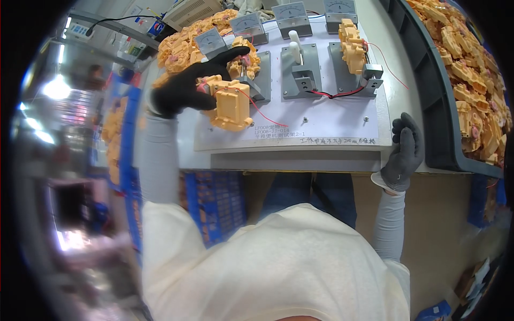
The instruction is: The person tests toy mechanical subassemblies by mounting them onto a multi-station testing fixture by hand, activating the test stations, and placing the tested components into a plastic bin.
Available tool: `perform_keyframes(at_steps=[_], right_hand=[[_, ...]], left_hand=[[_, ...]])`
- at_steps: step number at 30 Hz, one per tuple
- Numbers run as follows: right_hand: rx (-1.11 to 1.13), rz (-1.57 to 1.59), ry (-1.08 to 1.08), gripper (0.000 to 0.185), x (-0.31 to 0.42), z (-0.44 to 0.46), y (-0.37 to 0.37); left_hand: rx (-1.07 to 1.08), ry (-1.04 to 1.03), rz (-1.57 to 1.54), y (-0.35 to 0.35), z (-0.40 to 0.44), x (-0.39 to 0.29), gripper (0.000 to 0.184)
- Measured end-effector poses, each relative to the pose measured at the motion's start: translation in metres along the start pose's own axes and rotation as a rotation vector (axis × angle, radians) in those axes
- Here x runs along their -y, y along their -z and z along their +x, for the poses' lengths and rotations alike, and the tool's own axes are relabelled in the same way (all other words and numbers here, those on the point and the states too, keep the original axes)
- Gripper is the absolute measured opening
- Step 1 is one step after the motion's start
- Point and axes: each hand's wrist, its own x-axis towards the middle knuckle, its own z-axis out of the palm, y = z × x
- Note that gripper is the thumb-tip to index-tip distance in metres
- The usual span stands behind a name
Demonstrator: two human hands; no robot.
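Observation:
My left hand (187,85), in a black glove, holds an orange plastic housing (233,108) with a thin red wire, over the left front of the white test board (342,125). Its index finger reaches to another orange housing (235,68) at the left grey fixture (262,80). My right hand (405,155), in a grey glove, rests at the board's right front corner with its fingers curled; whether anything is in them is hidden. A third orange housing (352,48) sits on the right fixture (342,80). The middle fixture (292,67) has an upright white-tipped lever and carries no housing.
Four analog meters, one of them a middle meter (292,18), line the back of the board. Piled orange housings (187,40) lie at the back left. A grey bin (441,107) of orange parts stands at the right. Blue crates (217,203) are below the table.

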Motion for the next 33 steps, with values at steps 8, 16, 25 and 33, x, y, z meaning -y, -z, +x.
perform_keyframes(at_steps=[8, 16, 25, 33], right_hand=[[0.004, 0.006, -0.001, 0.027, 0.0, 0.0, 0.001], [-0.012, 0.045, -0.018, 0.027, -0.003, -0.001, 0.0], [-0.002, 0.031, -0.028, 0.027, 0.001, -0.001, 0.001], [0.017, 0.022, -0.018, 0.027, 0.002, -0.001, 0.002]], left_hand=[[-0.103, 0.164, -0.028, 0.002, -0.015, 0.018, 0.049], [-0.09, 0.223, -0.089, -0.01, -0.006, -0.029, 0.043], [-0.054, 0.145, -0.006, -0.001, -0.011, -0.008, 0.057], [-0.073, 0.327, -0.094, 0.001, -0.01, -0.021, 0.052]])
